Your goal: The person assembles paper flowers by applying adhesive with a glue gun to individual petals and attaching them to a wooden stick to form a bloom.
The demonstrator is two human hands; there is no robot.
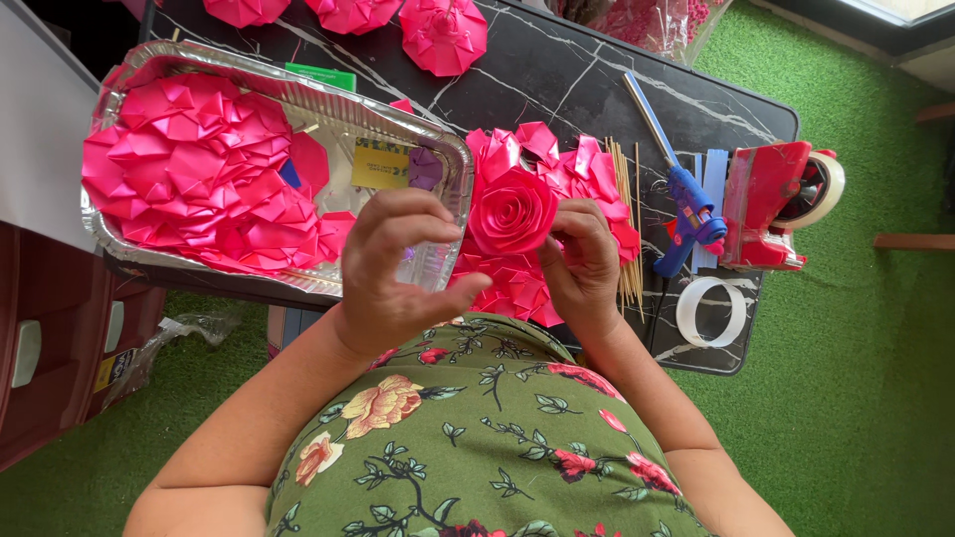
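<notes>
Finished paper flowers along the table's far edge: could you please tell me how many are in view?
3, all cut off by the frame's top: left flower, middle flower, right flower. More may lie out of frame.

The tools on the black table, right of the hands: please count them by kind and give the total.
Blue glue gun: 1
Red tape dispenser: 1
White tape ring: 1
Bundle of thin wooden sticks: 1
Total: 4

The right hand and left hand hold the pink paper rose, not these tools.
</notes>
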